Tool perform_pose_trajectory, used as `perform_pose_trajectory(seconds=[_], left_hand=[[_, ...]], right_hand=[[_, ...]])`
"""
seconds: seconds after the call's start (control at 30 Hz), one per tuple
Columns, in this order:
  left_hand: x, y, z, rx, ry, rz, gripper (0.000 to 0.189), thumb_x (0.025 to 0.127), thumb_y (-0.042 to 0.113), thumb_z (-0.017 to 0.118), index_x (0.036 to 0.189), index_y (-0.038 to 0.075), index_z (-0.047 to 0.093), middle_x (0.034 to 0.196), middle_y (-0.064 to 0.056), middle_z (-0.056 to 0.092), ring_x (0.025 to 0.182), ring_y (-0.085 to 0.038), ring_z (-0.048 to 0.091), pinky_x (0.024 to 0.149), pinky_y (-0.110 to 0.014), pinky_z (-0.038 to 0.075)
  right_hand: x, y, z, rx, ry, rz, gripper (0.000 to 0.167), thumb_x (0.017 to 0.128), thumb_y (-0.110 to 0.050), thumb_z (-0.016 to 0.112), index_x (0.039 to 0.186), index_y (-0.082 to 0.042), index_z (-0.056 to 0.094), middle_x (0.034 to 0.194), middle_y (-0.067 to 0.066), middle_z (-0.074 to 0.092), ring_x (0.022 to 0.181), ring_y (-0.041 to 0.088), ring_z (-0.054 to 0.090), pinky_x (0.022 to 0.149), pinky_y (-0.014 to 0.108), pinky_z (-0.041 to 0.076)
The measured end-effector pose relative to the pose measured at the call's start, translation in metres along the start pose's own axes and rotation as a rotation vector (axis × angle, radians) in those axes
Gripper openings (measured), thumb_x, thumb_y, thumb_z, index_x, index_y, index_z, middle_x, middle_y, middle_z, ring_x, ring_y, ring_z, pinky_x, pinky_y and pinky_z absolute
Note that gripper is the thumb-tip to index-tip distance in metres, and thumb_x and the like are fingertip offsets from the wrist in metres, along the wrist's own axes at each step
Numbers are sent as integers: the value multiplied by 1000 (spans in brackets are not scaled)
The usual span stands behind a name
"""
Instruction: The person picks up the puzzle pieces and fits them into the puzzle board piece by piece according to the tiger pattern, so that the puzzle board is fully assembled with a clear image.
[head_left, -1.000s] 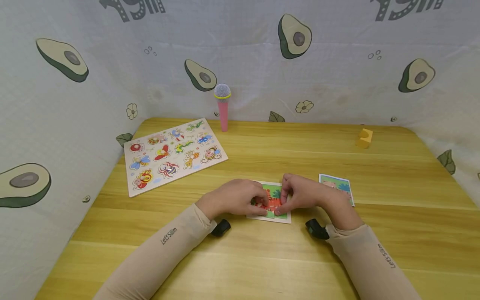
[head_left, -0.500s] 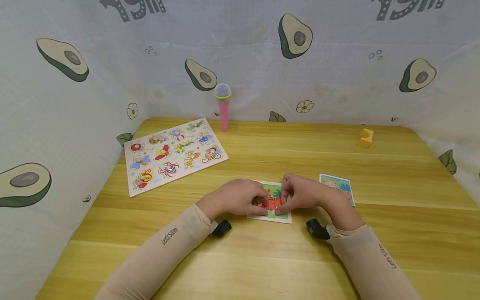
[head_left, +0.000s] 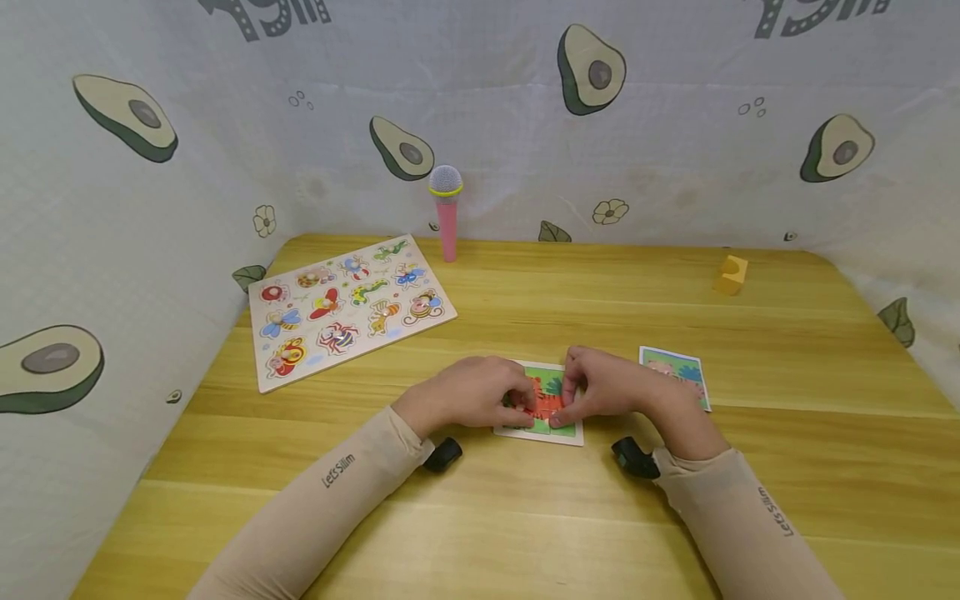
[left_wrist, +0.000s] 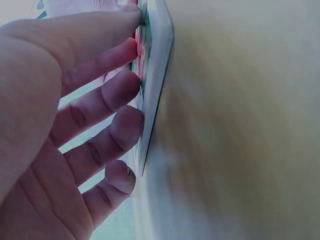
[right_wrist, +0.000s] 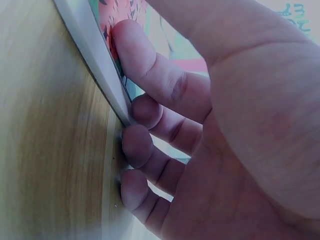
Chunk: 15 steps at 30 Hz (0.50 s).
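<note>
A small jigsaw puzzle (head_left: 549, 403) with an orange striped animal on green lies in a pale frame on the table. The left hand (head_left: 487, 392) rests its fingertips on the left side of the puzzle. In the left wrist view, its loosely bent fingers (left_wrist: 120, 92) are spread along the frame's edge, with the thumb on the picture. From the other side, the right hand (head_left: 606, 385) touches the puzzle's right part. The right wrist view has its index finger (right_wrist: 134, 50) on the orange picture and the other fingers by the frame's edge. Both hands partly cover the pieces.
A second small puzzle (head_left: 690, 373) with a pink animal lies behind the right wrist. A wooden insect peg puzzle (head_left: 352, 312) is at the back left, with a pink toy microphone (head_left: 447, 225) standing near it. A yellow block (head_left: 731, 275) sits back right.
</note>
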<state>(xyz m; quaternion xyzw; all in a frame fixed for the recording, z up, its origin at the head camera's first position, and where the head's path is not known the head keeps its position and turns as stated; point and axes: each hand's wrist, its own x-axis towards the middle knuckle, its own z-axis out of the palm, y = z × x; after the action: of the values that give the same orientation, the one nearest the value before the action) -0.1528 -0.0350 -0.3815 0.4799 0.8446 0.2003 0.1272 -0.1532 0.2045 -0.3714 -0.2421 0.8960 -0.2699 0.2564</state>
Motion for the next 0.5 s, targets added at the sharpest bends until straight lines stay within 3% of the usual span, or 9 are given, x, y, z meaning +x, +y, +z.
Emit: perform_pose_trajectory(seconds=[0.5], left_hand=[[1,1,0,18,-1,-19,13,93,38,74,95,25,75,85,15,58,75,-1,53,68,-21,44]], right_hand=[[0,-1,0,2,-2,13,32,77,-37,88,68,-15,67,90,4,48,81,21,45,68,34,37]])
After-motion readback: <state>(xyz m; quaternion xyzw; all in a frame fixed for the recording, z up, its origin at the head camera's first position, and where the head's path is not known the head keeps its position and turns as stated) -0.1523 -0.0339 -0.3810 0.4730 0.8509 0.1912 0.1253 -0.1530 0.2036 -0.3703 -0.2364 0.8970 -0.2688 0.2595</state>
